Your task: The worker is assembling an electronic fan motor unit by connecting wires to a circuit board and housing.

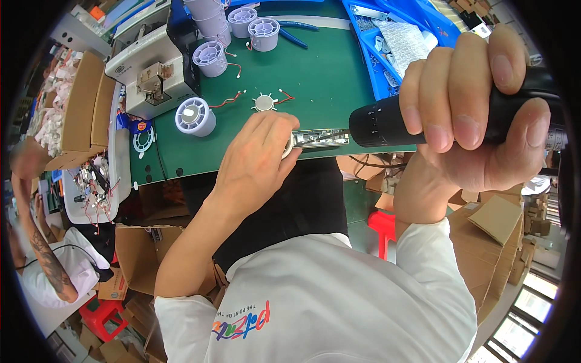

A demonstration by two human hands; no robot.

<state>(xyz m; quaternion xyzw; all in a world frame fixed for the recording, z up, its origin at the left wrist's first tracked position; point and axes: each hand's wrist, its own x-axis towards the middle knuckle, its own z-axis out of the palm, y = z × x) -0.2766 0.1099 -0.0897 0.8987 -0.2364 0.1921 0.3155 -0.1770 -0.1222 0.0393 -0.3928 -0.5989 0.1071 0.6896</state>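
Observation:
My right hand (pixel 469 121) is wrapped round a black electric screwdriver (pixel 378 125), held nearly level over the bench's right side. Its thin bit points left and reaches a narrow, light-coloured housing with a circuit board (pixel 321 139) inside. Closed fingers of my left hand (pixel 254 160) grip that housing's left end, where a white ring-like rim shows. Whether the bit sits on a screw is too small to tell. Just beyond my left hand lies a small round silver motor part (pixel 264 103) with red wires. A white spoked cylinder (pixel 195 117) lies to the left.
Several more white spoked cylinders (pixel 210 58) stand at the back beside blue-handled pliers (pixel 295 33). A grey-white machine (pixel 148 69) occupies the left back. Blue bins (pixel 378 72) of small parts stand at the right back. Another person's tattooed arm (pixel 51 266) is at far left.

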